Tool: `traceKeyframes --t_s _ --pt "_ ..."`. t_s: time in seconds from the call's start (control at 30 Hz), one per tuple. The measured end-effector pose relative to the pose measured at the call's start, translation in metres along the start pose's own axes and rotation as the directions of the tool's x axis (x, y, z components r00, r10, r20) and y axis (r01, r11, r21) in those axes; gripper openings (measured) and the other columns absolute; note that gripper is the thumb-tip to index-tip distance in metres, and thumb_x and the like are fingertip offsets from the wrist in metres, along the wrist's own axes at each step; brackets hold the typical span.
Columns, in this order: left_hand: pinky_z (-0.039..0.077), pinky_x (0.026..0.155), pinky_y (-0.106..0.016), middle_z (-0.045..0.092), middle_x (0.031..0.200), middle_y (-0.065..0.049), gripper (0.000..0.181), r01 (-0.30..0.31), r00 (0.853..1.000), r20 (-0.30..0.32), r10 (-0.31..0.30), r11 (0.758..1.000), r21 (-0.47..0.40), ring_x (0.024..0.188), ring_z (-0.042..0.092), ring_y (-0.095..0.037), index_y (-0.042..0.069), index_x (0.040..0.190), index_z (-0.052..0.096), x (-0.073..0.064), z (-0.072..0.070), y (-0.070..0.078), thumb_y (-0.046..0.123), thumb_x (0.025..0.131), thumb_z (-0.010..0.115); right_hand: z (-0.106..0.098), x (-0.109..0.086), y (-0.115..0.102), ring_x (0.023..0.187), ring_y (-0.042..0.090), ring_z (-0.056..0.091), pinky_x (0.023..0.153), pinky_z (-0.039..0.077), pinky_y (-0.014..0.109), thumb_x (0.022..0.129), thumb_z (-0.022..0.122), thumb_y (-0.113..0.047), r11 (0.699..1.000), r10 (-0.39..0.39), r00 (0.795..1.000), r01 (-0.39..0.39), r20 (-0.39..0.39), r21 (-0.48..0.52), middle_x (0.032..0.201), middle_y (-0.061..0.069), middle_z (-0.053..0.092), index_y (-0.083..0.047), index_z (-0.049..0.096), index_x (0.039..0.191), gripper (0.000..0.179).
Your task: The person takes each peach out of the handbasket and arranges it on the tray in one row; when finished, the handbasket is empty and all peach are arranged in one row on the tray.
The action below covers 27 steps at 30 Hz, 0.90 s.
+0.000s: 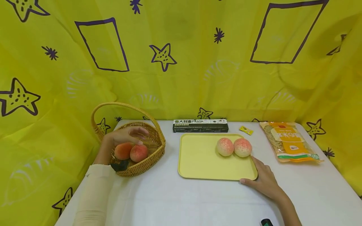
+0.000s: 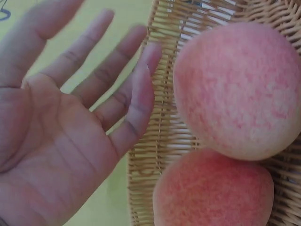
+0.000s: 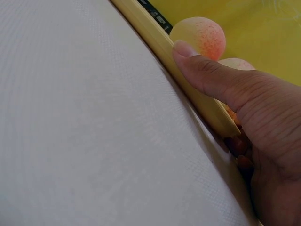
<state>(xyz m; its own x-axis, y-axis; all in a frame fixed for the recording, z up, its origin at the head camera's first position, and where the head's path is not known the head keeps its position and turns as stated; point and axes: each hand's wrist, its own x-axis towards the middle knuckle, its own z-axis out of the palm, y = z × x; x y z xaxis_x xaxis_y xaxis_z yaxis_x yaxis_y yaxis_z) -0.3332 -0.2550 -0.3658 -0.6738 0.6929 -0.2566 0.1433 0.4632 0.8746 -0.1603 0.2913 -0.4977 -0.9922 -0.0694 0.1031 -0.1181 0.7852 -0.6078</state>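
My left hand is above the wicker basket, fingers loosely spread and nothing held, as the left wrist view shows. Inside the basket a peach and a more orange peach lie side by side below that hand. At its front right corner the yellow tray is gripped by my right hand. The thumb lies on the rim and the other fingers are partly hidden at the side. Two pale pink peaches sit together on the tray's right part.
Behind the tray stands a dark pasta box, with a small yellow packet beside it. A bag of noodles lies at the right. The basket's handle arches up at the left. A dark object shows at the front edge.
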Motion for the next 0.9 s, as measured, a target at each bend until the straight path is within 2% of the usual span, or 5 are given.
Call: traceKeyframes --t_s 0.23,0.4,0.5,0.7,0.9 --pt "0.038 0.11 -0.05 0.038 0.147 -0.026 0.057 0.04 0.997 -0.07 -0.038 0.998 0.04 0.138 0.033 -0.046 -0.007 0.138 0.043 -0.012 -0.008 -0.017 0.012 0.091 0.068 0.002 0.0 -0.001 0.118 0.04 0.037 0.09 0.03 0.055 0.078 0.078 -0.046 1.0 -0.006 1.0 0.006 0.006 0.011 0.151 0.03 0.031 -0.005 0.018 0.155 0.107" --pt "0.032 0.113 -0.05 0.035 0.149 -0.026 0.059 0.102 0.99 -0.094 -0.102 0.995 -0.007 0.142 0.028 -0.045 -0.008 0.139 0.041 -0.022 -0.016 -0.03 0.013 0.09 0.067 0.004 -0.001 -0.001 0.119 0.041 0.036 0.09 0.03 0.056 0.079 0.077 -0.047 1.0 0.006 1.0 -0.006 0.018 0.011 0.152 0.03 0.03 -0.005 0.016 0.156 0.107" --pt "0.036 0.111 -0.044 0.033 0.149 -0.025 0.061 0.132 0.986 -0.103 -0.134 0.991 -0.022 0.142 0.027 -0.045 -0.008 0.14 0.039 -0.027 -0.019 -0.033 0.013 0.09 0.068 0.004 0.0 -0.001 0.12 0.043 0.036 0.091 0.03 0.058 0.079 0.077 -0.047 1.0 0.007 1.0 -0.007 0.02 0.007 0.152 0.031 0.029 -0.005 0.015 0.156 0.108" --pt "0.045 0.096 -0.025 0.031 0.148 -0.027 0.064 0.175 0.978 -0.111 -0.179 0.983 -0.048 0.127 0.045 -0.036 -0.01 0.141 0.036 -0.031 -0.019 -0.038 0.009 0.088 0.067 0.001 0.0 0.0 0.124 0.047 0.033 0.093 0.03 0.061 0.079 0.077 -0.047 1.0 0.002 1.0 -0.002 0.021 -0.002 0.151 0.033 0.028 -0.004 0.013 0.156 0.109" --pt "0.048 0.09 -0.023 0.034 0.144 -0.026 0.065 0.187 0.976 -0.098 -0.193 0.98 -0.068 0.111 0.05 -0.016 -0.009 0.141 0.036 -0.035 -0.018 -0.045 0.015 0.089 0.067 0.0 0.001 0.0 0.127 0.049 0.031 0.094 0.028 0.062 0.08 0.076 -0.046 1.0 -0.009 1.0 0.009 0.014 0.002 0.151 0.033 0.027 -0.003 0.013 0.156 0.108"
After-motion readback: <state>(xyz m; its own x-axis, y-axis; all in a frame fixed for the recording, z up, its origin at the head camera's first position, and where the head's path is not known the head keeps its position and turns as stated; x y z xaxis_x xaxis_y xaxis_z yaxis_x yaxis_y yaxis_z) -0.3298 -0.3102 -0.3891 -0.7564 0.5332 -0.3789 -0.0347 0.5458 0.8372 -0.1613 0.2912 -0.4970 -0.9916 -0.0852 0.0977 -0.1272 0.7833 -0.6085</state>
